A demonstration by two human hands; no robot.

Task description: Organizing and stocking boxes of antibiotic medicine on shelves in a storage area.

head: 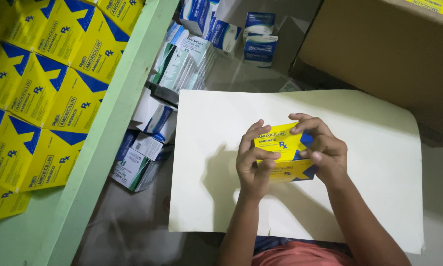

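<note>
Both hands, left hand (253, 160) and right hand (322, 148), closed around small yellow carton (283, 152) above cream sheet (379, 148), centre-right; looks light, crushable cardboard, best pinched at its ends.

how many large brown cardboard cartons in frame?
1: the brown cardboard carton at upper right, behind the cream sheet. Its top runs out of frame, so others may be hidden beyond.

Stacked yellow boxes (39, 93), cardboard carton (389, 54), perhaps floor-level.
</note>
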